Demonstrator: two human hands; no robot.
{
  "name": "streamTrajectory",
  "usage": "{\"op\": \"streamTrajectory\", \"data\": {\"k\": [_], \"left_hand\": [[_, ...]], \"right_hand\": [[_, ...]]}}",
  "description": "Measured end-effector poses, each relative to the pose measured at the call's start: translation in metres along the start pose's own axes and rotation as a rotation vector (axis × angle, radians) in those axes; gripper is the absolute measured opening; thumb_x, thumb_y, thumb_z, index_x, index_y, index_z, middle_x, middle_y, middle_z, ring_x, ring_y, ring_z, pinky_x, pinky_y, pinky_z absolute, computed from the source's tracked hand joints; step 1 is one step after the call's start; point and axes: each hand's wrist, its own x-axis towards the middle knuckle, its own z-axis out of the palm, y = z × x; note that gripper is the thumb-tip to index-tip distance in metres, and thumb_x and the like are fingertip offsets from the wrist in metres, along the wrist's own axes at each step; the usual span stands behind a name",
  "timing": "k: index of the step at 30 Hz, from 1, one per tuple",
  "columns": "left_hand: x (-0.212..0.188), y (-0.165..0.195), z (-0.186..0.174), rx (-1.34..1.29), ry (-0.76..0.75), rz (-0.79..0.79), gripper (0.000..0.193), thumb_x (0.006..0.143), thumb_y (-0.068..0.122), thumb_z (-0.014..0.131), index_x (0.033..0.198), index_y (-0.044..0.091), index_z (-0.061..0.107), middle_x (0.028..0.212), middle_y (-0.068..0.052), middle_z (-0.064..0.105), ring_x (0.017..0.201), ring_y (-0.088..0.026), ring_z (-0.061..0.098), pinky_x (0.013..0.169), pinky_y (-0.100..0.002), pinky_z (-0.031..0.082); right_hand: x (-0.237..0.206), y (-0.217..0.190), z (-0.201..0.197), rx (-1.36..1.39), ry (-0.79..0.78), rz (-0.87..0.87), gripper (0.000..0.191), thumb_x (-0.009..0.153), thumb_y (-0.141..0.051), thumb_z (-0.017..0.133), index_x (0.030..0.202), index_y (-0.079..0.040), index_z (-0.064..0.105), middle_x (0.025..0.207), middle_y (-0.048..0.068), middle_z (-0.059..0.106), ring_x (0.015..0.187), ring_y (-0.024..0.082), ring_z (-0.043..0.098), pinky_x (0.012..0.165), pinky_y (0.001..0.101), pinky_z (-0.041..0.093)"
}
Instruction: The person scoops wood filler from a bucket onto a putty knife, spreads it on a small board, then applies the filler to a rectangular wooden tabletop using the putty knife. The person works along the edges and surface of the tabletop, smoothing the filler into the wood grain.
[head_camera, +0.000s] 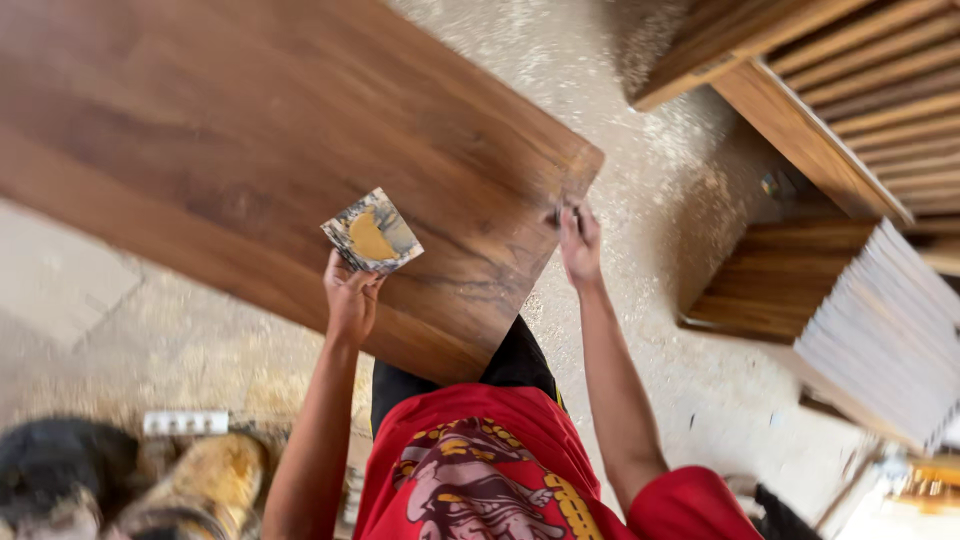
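while the left hand (350, 295) pinches a thin, stiff palette card (372, 232), the right hand (579, 243) pinches a small tool against the rigid, heavy-looking wooden board (250, 130).

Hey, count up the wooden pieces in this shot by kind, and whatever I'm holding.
Large flat wooden board: 1
Slatted wooden panels: 1
Slatted wooden box: 1
Small square card with yellow paste, in left hand: 1
Total: 4
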Motion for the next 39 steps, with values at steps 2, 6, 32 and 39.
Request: {"op": "streamTrajectory", "data": {"k": [2,6,32,39], "left_hand": [[-0.026,0.007,-0.02,0.027,0.087,0.09,0.056,0.083,-0.019,0.05,0.137,-0.001,0.048,0.126,-0.015,0.063,0.112,-0.026,0.066,0.096,-0.039,0.06],[-0.098,0.008,-0.053,-0.027,0.254,0.287,0.059,0.09,-0.019,0.049,0.147,-0.004,0.043,0.133,-0.02,0.06,0.116,-0.03,0.064,0.102,-0.041,0.058],[-0.444,-0.247,0.038,-0.499,0.944,0.912,0.079,0.077,-0.016,0.048,0.153,0.004,0.041,0.146,-0.017,0.056,0.126,-0.033,0.061,0.109,-0.053,0.054],[-0.478,-0.362,0.073,-0.519,0.985,0.935,0.084,0.075,-0.019,0.046,0.155,0.003,0.036,0.145,-0.021,0.055,0.125,-0.037,0.061,0.104,-0.049,0.056]], "right_hand": [[0.039,-0.002,0.011,0.065,-0.133,-0.181,0.026,0.115,-0.021,0.054,0.131,-0.001,0.06,0.104,0.011,0.068,0.099,0.018,0.068,0.098,0.036,0.059],[0.069,-0.003,0.035,-0.073,-0.224,-0.408,0.029,0.109,-0.02,0.057,0.128,0.002,0.058,0.123,0.013,0.059,0.095,0.018,0.064,0.087,0.0327,0.054],[-0.2,-0.007,0.055,0.055,-1.559,-0.418,0.028,0.096,-0.009,0.068,0.123,-0.005,0.064,0.117,0.013,0.066,0.102,0.025,0.067,0.088,0.0351,0.056],[-0.219,0.006,-0.02,-0.022,-1.413,-0.389,0.031,0.097,-0.008,0.064,0.128,-0.004,0.063,0.118,0.01,0.065,0.096,0.019,0.063,0.084,0.031,0.054]]}}
